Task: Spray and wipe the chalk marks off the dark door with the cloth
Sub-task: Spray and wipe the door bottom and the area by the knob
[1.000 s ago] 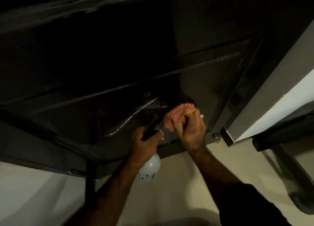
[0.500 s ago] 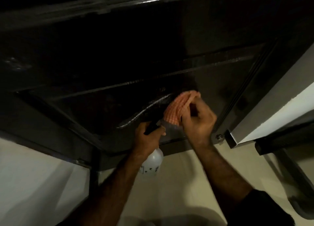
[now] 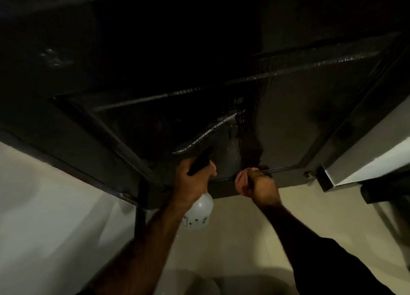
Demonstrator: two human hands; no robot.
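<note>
The dark door [image 3: 288, 121] fills the upper view, its lower panel wet and shiny with a pale curved streak [image 3: 213, 130] across it. My left hand [image 3: 193, 179] grips a white spray bottle [image 3: 198, 212] by its black trigger head, nozzle aimed at the panel. My right hand [image 3: 259, 185] holds a bunched orange cloth [image 3: 241, 179] against the door's bottom rail, just right of the bottle. Most of the cloth is hidden inside my fist.
Pale floor tiles [image 3: 233, 239] lie below the door. A white wall [image 3: 44, 206] stands at the left. The light door frame [image 3: 366, 161] runs along the right, with a small metal fitting [image 3: 309, 174] at the door's bottom corner.
My right hand has wiped the cloth downward from the middle of the lower panel to its bottom rail. The left hand with the bottle has stayed about where it was.
</note>
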